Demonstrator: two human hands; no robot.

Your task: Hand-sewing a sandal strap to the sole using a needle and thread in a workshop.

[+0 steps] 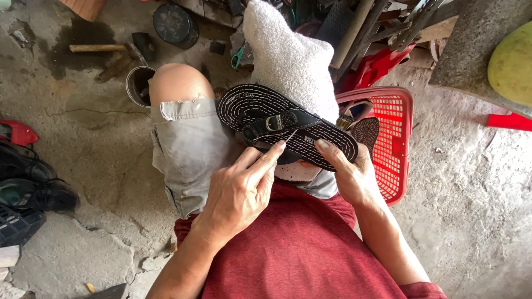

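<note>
The black sandal (288, 124) lies across a white towel (291, 66) on the person's lap. Left hand (241, 191) pinches a needle (290, 135) at the buckled strap (277, 123). Right hand (352, 171) grips the sandal's edge beside a red basket (396, 144).

A black sandal (285, 124) with white stitch lines and a buckled strap lies sole-bed up. It rests slantwise against the white towel (291, 61).

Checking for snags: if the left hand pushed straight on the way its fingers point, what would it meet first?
The left hand points up and right, fingertips already at the black sandal, near its buckled strap. It would likely meet that strap first, then the white towel; depth is unclear.
</note>
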